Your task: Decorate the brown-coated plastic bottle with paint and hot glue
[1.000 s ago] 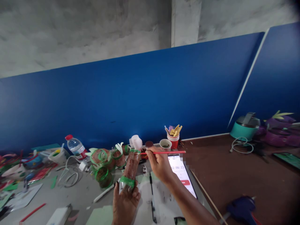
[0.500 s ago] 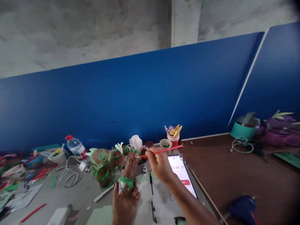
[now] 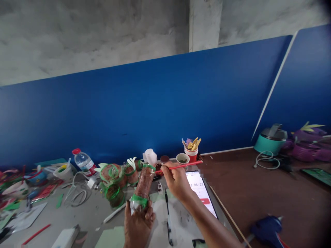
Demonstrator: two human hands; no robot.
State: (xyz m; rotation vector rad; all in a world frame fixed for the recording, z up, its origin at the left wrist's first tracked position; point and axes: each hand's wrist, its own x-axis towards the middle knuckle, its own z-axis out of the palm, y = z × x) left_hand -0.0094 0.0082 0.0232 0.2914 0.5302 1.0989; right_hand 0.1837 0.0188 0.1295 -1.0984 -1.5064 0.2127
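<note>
A grey concrete wall (image 3: 90,34) rises behind a long blue partition board (image 3: 155,113), and below it runs a cluttered grey worktable (image 3: 85,213).

Near the table's front edge, held above it and tilted away from the person, is a brown-coated plastic bottle (image 3: 144,182) with a green tape band near each end. The left hand (image 3: 138,224) grips its base, fingers curled round just below the lower band. The bottle looks light and thin-walled, likely to dent under a hard squeeze. Its rough brown coat may be wet and could smear, so the bare, clear base is the safest place to hold it.

The right hand (image 3: 177,181) pinches a thin red-handled brush (image 3: 181,166) between thumb and fingertips, close to the working end, which meets the bottle at its upper band. The brush is a stiff, slim, light rod.

Just beside that wrist lies a lit white-screened phone (image 3: 200,191). Farther back stands a small red cup of yellow sticks (image 3: 191,155).
</note>
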